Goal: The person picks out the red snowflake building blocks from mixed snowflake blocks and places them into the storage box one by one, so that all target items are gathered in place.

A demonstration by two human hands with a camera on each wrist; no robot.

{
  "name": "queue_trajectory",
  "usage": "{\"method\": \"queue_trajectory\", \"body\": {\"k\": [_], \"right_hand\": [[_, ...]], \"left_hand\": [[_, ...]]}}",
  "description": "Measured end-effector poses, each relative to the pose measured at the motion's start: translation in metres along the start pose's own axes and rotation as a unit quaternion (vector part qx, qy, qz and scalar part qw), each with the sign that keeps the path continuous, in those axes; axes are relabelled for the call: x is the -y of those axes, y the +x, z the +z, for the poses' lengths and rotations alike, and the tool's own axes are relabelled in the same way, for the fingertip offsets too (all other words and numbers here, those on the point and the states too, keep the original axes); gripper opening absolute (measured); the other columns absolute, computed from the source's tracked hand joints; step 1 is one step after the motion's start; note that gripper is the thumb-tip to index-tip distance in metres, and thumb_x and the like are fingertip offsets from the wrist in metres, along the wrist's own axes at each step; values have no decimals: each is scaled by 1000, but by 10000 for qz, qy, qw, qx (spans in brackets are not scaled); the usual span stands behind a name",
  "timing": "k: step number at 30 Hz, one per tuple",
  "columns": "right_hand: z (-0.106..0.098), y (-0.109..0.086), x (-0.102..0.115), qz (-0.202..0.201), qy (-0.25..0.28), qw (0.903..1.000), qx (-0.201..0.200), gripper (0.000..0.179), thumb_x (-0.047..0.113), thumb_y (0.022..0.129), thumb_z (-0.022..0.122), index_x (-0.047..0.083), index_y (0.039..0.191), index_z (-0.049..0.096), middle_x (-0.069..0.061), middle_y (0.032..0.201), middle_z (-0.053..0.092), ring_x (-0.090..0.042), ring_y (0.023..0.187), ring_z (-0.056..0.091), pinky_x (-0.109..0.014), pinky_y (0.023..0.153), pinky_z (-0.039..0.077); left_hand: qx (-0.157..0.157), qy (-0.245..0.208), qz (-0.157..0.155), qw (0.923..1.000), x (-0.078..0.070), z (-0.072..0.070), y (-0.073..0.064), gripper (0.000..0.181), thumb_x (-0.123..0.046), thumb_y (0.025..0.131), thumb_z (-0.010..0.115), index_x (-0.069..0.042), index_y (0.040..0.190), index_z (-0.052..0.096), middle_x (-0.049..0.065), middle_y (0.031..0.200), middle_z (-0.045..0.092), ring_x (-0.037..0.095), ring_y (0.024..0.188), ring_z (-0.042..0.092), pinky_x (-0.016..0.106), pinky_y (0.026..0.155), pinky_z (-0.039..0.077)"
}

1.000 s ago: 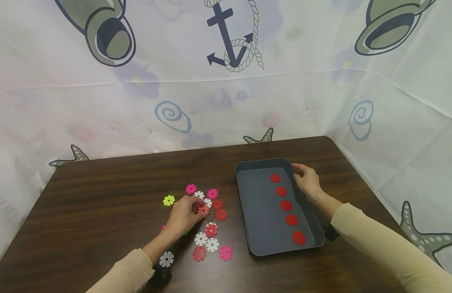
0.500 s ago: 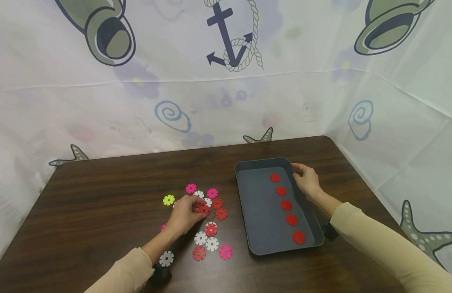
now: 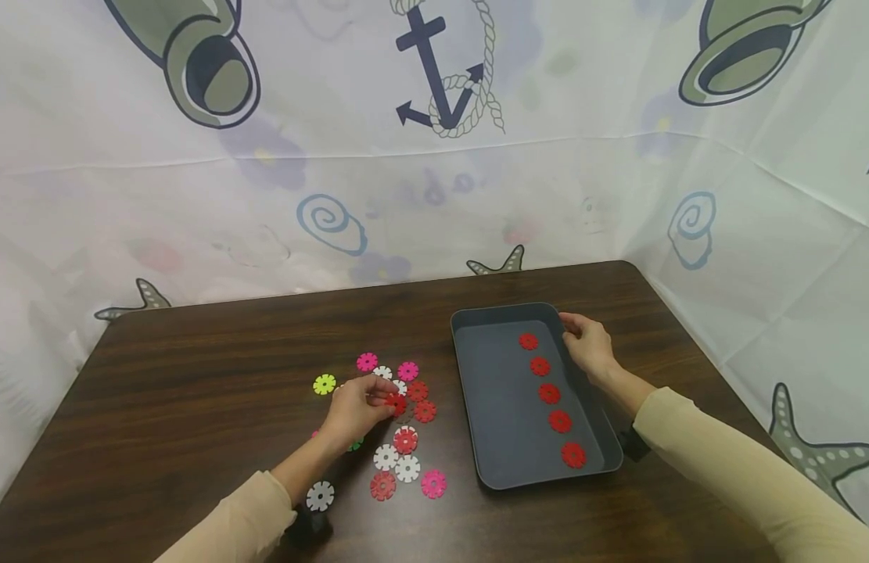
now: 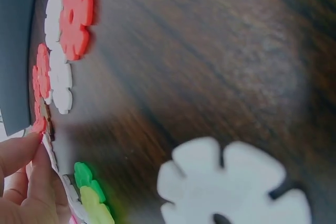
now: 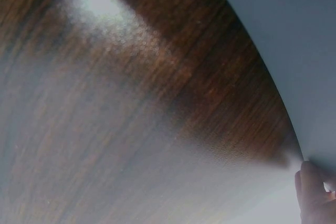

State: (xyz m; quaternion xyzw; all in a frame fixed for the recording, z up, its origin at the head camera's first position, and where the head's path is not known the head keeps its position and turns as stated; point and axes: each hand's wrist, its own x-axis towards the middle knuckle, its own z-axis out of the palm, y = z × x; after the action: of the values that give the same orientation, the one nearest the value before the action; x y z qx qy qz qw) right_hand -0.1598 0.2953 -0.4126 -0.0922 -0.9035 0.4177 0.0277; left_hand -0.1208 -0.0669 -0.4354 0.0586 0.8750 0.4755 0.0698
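My left hand (image 3: 354,408) pinches a red flower-shaped disc (image 3: 397,403) between thumb and fingers, over a loose cluster of similar discs. Close around it lie other red discs (image 3: 425,411), white discs (image 3: 407,468) and pink discs (image 3: 408,371). In the left wrist view, the fingers (image 4: 20,153) show at the lower left, and their grip is partly hidden. My right hand (image 3: 590,346) holds the right rim of a dark grey tray (image 3: 497,407). Inside the tray, several red discs (image 3: 549,393) form a row along its right side.
A yellow disc (image 3: 324,384) lies left of the cluster, and a white disc (image 3: 320,496) rests near my left wrist. A green disc (image 4: 84,174) is partly covered. The dark wooden table (image 3: 216,391) meets a printed cloth backdrop (image 3: 434,180) behind and at right.
My left hand has shifted slightly, and the pinched red disc has moved a little to the right, tilting into clearer view. My right hand and the tray stay almost still.
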Motion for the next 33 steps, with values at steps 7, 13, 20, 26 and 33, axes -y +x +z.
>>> {"method": "queue_trajectory", "body": {"k": [7, 13, 20, 26, 33], "right_hand": [[-1, 0, 0, -2, 40, 10000, 38, 41, -2, 92, 45, -5, 133, 47, -27, 126, 55, -36, 114, 53, -40, 86, 48], [-1, 1, 0, -40, 53, 10000, 24, 41, -2, 91, 45, -5, 132, 48, -27, 127, 54, -38, 118, 51, -45, 91, 46], [-1, 2, 1, -98, 4, 9999, -35, 40, -2, 91, 45, -5, 131, 49, -27, 125, 56, -36, 114, 53, -42, 88, 47], [-1, 1, 0, -57, -17, 10000, -68, 40, -2, 91, 45, -4, 131, 49, -26, 124, 56, -35, 113, 54, -41, 87, 47], [1, 0, 0, -90, -43, 9999, -103, 40, -2, 91, 47, -5, 130, 50, -26, 123, 57, -36, 112, 55, -40, 86, 47]], "left_hand": [[133, -302, -346, 9989, -9, -1, 3, 20, 2, 79, 71, -3, 98, 68, 7, 89, 67, 15, 76, 60, 29, 71, 55], [328, -939, -654, 9929, -21, 1, 13, 23, -1, 82, 69, -2, 104, 67, 11, 96, 64, 18, 81, 59, 27, 74, 54], [595, -1574, -695, 9833, -41, 8, 29, 25, 0, 83, 67, -1, 108, 65, 12, 99, 64, 20, 82, 58, 35, 79, 54], [756, -1887, -533, 9777, -60, 20, 42, 25, 0, 84, 66, 0, 109, 65, 11, 99, 65, 15, 82, 60, 31, 77, 53], [845, -2229, -477, 9700, -84, 41, 57, 25, 3, 82, 67, 2, 107, 65, 12, 95, 66, 11, 77, 60, 28, 78, 54]]}}
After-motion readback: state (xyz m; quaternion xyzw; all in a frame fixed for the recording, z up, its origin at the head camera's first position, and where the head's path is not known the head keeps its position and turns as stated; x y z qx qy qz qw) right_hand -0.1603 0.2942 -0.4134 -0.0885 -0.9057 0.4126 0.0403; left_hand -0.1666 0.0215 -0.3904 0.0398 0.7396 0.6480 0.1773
